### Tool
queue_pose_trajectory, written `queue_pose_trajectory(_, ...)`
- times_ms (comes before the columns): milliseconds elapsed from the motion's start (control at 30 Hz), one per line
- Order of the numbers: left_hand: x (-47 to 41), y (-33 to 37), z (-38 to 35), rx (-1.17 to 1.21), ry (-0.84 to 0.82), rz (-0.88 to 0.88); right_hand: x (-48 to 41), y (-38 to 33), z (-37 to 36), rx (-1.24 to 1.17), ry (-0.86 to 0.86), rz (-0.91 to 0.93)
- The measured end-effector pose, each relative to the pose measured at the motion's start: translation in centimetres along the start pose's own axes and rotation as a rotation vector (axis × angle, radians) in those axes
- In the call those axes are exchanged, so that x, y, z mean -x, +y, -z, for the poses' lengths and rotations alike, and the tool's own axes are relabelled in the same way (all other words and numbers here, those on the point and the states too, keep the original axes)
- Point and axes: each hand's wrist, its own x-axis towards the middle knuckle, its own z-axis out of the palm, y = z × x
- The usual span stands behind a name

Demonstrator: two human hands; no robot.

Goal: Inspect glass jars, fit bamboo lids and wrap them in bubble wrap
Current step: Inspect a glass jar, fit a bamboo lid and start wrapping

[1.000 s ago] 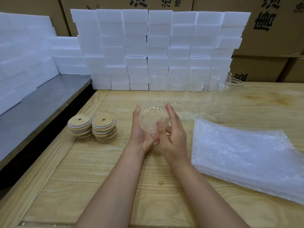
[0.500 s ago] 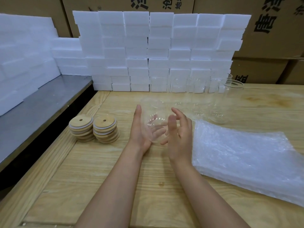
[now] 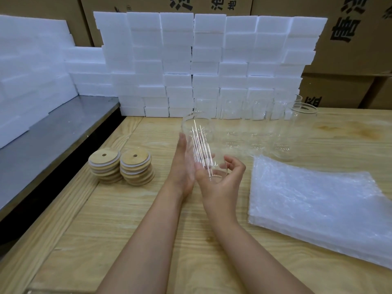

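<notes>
A clear glass jar (image 3: pixel 198 143) is held above the wooden table (image 3: pixel 131 219), nearly upright and leaning a little, mouth up. My left hand (image 3: pixel 183 164) lies flat against its left side with straight fingers. My right hand (image 3: pixel 220 179) curls its thumb and fingers round the jar's base. Two stacks of round bamboo lids (image 3: pixel 121 165) with centre holes sit to the left of my hands. A pile of bubble wrap sheets (image 3: pixel 314 209) lies to the right. Several more empty glass jars (image 3: pixel 294 132) stand in a row behind.
White foam blocks (image 3: pixel 207 64) are stacked in a wall along the back and on the grey metal surface (image 3: pixel 42 141) at the left. Cardboard boxes (image 3: pixel 350 39) rise behind them. A dark gap runs between the metal surface and the table.
The jar has been turned from base-toward-me to nearly upright. My right hand has slid from the jar's side down to its base and curled round it.
</notes>
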Motion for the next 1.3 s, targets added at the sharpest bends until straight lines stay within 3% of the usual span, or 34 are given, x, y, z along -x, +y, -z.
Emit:
queue_pose_trajectory(233, 0.2, -0.6, -0.9, 0.224, -0.081, 0.032, -0.4, -0.1, -0.7, -0.433, 0.021, -0.298)
queue_pose_trajectory(333, 0.0, -0.6, -0.4, 0.169, -0.092, 0.022, -0.4, 0.3, -0.8, -0.394, 0.068, -0.365)
queue_pose_trajectory(600, -0.2, -0.1, -0.1, 0.17, -0.035, 0.151, -0.2, 0.3, -0.8, -0.17, 0.084, -0.299)
queue_pose_trajectory(800, -0.4, 0.1, 0.2, 0.117, 0.07, 0.072, -0.5, -0.9, -0.3, -0.088, 0.087, -0.098)
queue_pose_trajectory(933, -0.4, -0.2, 0.2, 0.039, 0.05, 0.007, -0.4, -0.5, -0.4, 0.024, 0.012, -0.017)
queue_pose_trajectory(1100, -0.1, 0.0, -0.1, 0.047, 0.027, -0.035, -0.8, 0.1, -0.3, -0.054, 0.044, -0.015)
queue_pose_trajectory(1300, 0.2, -0.2, -0.5, 0.104, 0.006, 0.017, -0.8, -0.2, -0.7, -0.251, 0.075, -0.163)
